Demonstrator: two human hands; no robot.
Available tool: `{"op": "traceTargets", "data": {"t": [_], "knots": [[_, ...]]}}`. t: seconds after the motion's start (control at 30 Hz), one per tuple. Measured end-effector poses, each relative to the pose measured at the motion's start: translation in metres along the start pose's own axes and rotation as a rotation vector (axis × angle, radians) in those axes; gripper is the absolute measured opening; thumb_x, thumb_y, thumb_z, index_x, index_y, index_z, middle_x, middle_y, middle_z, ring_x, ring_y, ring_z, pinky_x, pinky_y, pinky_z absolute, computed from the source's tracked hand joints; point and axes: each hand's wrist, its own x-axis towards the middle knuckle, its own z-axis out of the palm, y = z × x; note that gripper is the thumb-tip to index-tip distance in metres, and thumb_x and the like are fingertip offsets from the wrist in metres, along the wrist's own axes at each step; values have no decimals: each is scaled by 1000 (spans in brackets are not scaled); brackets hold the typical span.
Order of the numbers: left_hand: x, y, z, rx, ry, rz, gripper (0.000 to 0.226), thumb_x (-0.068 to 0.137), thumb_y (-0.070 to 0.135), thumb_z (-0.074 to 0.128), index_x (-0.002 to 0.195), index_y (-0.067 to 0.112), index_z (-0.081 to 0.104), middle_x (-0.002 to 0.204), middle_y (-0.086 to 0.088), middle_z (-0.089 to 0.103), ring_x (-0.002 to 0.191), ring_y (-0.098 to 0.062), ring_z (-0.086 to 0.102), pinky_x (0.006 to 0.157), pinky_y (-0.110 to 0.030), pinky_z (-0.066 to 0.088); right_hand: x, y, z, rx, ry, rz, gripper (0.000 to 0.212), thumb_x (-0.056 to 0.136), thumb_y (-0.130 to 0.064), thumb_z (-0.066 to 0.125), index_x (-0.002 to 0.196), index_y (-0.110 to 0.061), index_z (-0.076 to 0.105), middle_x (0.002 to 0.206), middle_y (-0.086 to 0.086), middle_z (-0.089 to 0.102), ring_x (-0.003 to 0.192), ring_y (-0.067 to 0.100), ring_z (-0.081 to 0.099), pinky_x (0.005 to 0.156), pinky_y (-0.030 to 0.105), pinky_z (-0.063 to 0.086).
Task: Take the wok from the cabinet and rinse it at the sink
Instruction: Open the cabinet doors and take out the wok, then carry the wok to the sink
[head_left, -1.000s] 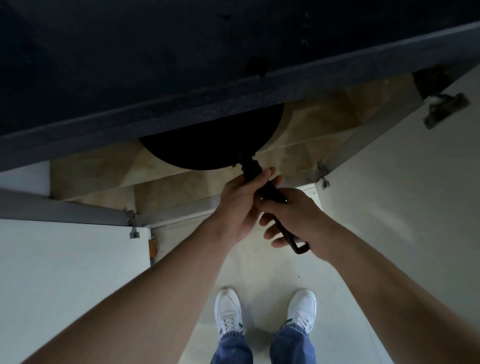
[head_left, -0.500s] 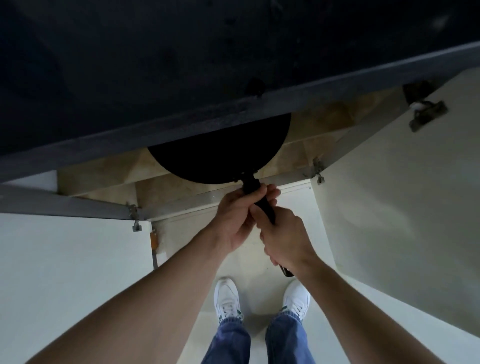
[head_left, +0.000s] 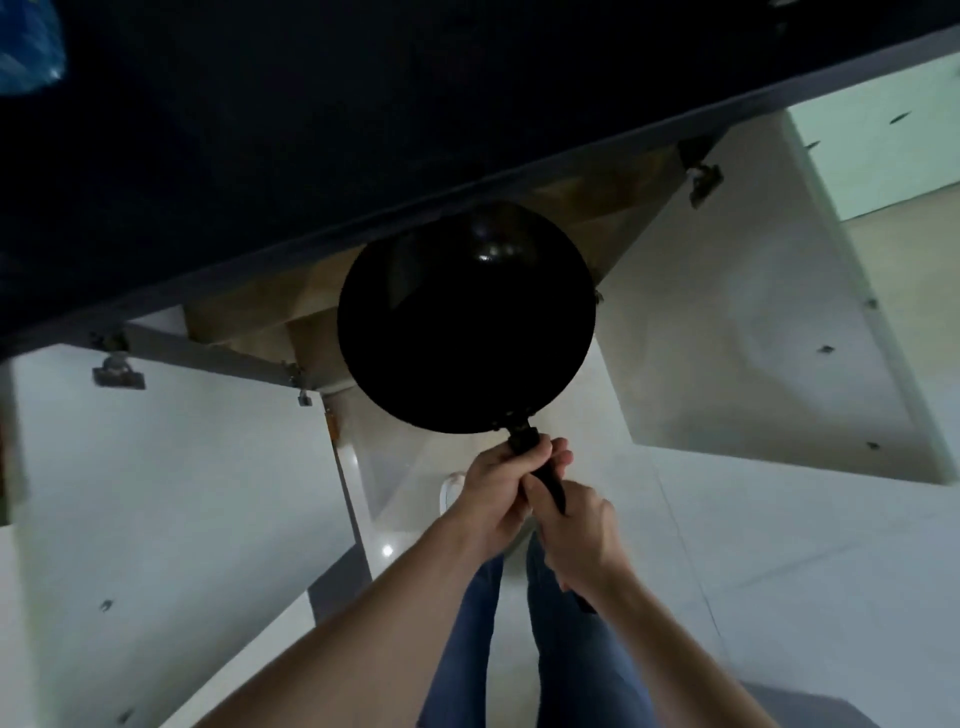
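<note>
A black wok (head_left: 466, 319) hangs in the air in front of an open lower cabinet (head_left: 249, 322), its round bowl lying straight ahead of the grip and most of it clear of the cabinet mouth, while its far rim sits under the dark edge of the counter (head_left: 363, 130) above. The wok's long axis runs from that far rim back along the handle (head_left: 540, 470) toward the person's body, slightly angled to their right. Both hands are wrapped tight around the handle: the left hand (head_left: 501, 493) takes it just behind the bowl, and the right hand (head_left: 579, 535) holds it further back, nearer the body, so the left is the hand closer to the pan's weight. The two hands touch each other along the handle. To either side of the grip, the white cabinet doors (head_left: 753, 332) stand swung open, and below it are the person's jeans and the pale floor (head_left: 779, 561). No sink shows anywhere in view, so the wok likely has to be drawn further back toward the body, then lifted past the counter's edge.
</note>
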Motion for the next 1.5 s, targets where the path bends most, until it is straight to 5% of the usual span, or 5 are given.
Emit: {"op": "traceTargets", "data": {"t": [0.13, 0.33, 0.7, 1.27, 1.5], "knots": [[-42, -36, 0, 44, 9, -34, 10, 92, 0, 60, 91, -1, 70, 94, -14, 74, 86, -21, 72, 79, -27, 60, -54, 20, -1, 18, 11, 41, 40, 98, -45, 46, 72, -18, 58, 59, 5, 62, 52, 28, 61, 58, 47, 53], [-92, -83, 2, 118, -20, -68, 12, 94, 0, 57, 103, -3, 64, 99, -14, 71, 87, -19, 70, 75, -25, 57, -124, 50, -6, 71, 32, 56, 36, 102, -37, 48, 68, -24, 50, 53, -5, 54, 37, 3, 48, 39, 18, 35], [-162, -115, 32, 291, -149, -6, 18, 93, -3, 55, 110, -2, 60, 97, -10, 74, 87, -18, 72, 79, -25, 57, -207, 64, -25, 218, 190, 23, 36, 100, -38, 49, 70, -19, 53, 53, -1, 57, 38, 7, 45, 41, 24, 39], [-216, -40, 164, 672, -408, 134, 29, 93, 7, 60, 74, 18, 80, 85, -5, 77, 80, -16, 71, 83, -38, 43, -236, -34, -126, 605, 422, -40, 36, 100, -30, 49, 71, -9, 55, 50, 3, 53, 33, 17, 45, 37, 29, 39], [-192, -13, 228, 749, -543, 51, 10, 92, 4, 60, 99, 2, 66, 88, -6, 76, 81, -15, 73, 80, -30, 57, -216, -65, -168, 693, 598, 39, 46, 100, -33, 49, 77, 6, 58, 52, 7, 55, 37, 21, 51, 38, 37, 49]]}}
